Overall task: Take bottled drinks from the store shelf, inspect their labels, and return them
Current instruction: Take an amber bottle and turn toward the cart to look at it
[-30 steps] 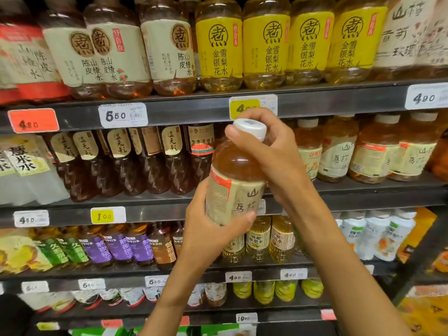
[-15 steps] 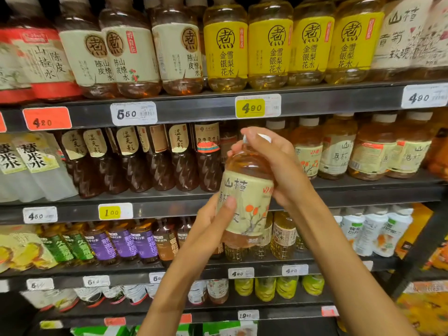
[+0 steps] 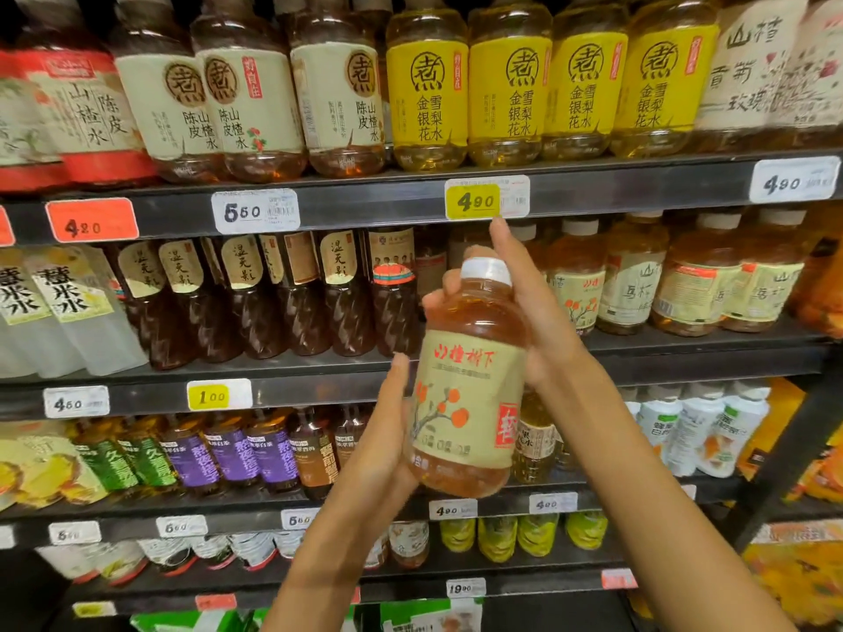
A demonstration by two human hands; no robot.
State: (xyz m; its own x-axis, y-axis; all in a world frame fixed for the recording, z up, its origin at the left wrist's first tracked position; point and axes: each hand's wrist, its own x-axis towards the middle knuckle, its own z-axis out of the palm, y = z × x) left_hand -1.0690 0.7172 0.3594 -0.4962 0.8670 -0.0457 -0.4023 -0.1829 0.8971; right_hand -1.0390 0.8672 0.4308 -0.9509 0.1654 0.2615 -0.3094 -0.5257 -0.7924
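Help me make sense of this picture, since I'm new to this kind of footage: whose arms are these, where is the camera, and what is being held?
No machine here: these are a person's two bare arms, filmed by one wide-angle camera worn on their head, looking forward and down. That is why the arms rise from the bottom edge.

In front of them stand the store shelves, several tiers of bottled drinks with price tags along the edges.

The person holds one amber drink bottle out in front of the shelves, its beige label with red characters and orange fruit turned toward the camera. The right hand grips it near the shoulder, just below the white cap, with the index finger pointing up. The left hand supports the lower part from the side, fingers fairly straight against it.

So the bottle is off the shelf, its label being looked at.
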